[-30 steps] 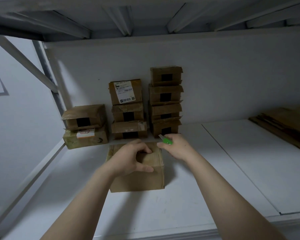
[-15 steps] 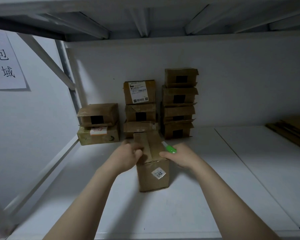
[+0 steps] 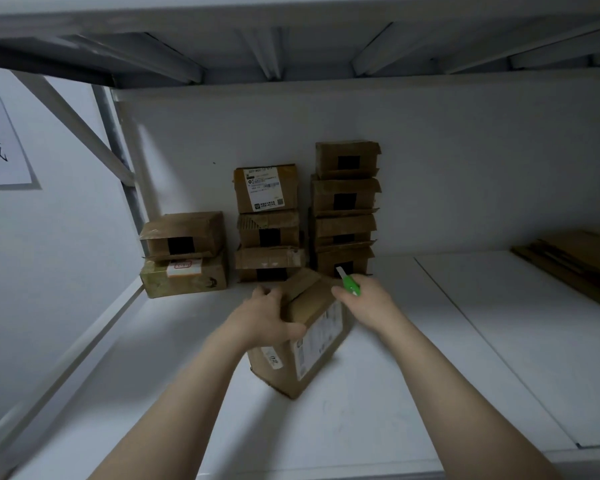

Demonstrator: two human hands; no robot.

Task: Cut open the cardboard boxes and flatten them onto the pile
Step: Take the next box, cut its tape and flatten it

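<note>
Box on white shelf, just before stacked boxes | left hand grips its top edge; right hand clasps green cutter, blade out | likely light, stiff-walled — hold by the upper corners, clear of the taped seam

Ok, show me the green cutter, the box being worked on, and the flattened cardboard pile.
green cutter [image 3: 351, 286], head view, on the green handle just below the blade.
held box [image 3: 317, 341], head view, on its labelled side face.
flattened cardboard pile [image 3: 575, 258], head view, on the top sheet.
</note>
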